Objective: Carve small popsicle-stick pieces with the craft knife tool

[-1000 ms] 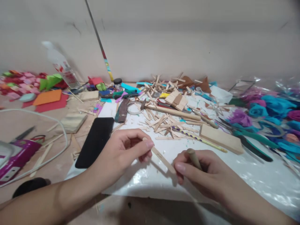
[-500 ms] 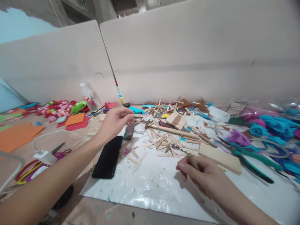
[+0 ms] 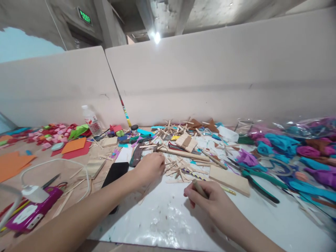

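My left hand [image 3: 150,167] reaches over the left edge of a pile of thin wooden sticks [image 3: 181,167]. Its fingers are closed together and point down; what they hold, if anything, is hidden. A thick wooden tool handle [image 3: 200,189] is wrapped in the fingers of my right hand [image 3: 207,197], just above the white sheet [image 3: 162,220]. A black phone [image 3: 117,174] lies partly under my left forearm. Right of the pile rests a flat wooden block [image 3: 229,180], with a yellowish pencil [image 3: 228,190] along its near edge.
Green-handled pliers [image 3: 262,185] and blue and purple crumpled material [image 3: 280,143] lie on the right. At the left are a purple power strip [image 3: 36,213], a white cable, orange sheets [image 3: 15,166] and a plastic bottle [image 3: 91,120]. A pale partition [image 3: 210,77] stands behind.
My left hand has come down and nearer to the stick pile; the thin stick it held before no longer shows. My right hand still grips the handle. The view has tilted upward.
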The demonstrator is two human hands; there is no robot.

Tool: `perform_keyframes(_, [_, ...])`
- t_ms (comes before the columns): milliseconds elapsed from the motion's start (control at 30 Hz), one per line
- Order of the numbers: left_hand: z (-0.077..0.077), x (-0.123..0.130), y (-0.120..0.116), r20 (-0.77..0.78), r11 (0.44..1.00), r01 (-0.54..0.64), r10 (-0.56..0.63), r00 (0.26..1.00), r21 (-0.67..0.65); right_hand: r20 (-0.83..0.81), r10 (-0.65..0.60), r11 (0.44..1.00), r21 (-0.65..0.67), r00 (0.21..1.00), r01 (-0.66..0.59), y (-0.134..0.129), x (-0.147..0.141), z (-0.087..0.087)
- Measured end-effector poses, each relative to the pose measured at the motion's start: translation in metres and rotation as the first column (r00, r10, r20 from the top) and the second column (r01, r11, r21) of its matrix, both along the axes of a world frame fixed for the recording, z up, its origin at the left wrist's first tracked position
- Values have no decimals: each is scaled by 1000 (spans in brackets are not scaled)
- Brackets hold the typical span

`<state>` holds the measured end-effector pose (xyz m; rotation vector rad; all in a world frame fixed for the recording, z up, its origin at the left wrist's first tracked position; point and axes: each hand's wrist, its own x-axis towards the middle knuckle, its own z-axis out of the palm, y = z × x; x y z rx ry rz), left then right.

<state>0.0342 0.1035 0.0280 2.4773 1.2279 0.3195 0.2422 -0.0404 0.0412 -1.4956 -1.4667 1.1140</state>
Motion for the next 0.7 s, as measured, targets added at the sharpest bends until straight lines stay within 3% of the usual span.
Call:
perform_keyframes(133, [7, -19, 0, 100, 992, -18, 31, 995, -126, -10, 1, 1000, 8, 1000, -1, -1, 0, 0])
perform_keyframes(267, [19, -37, -26, 219, 983, 50, -10, 976, -178, -24, -9, 1000, 28, 1000, 10, 1, 3, 1])
perform_keyframes(400, [28, -43, -65, 354, 993, 91, -61, 933, -70, -68, 14, 1000, 2, 998, -14, 0, 6, 4])
perform_keyframes(500, [27, -44, -86, 432, 986, 151, -166, 886, 69, -112, 65, 995, -72, 992, -73, -4, 5, 7])
perform_keyframes(700, [14, -50, -96, 437, 901, 275, -407, 802, 336, 32, 29, 999, -28, 999, -28, -2, 2, 7])
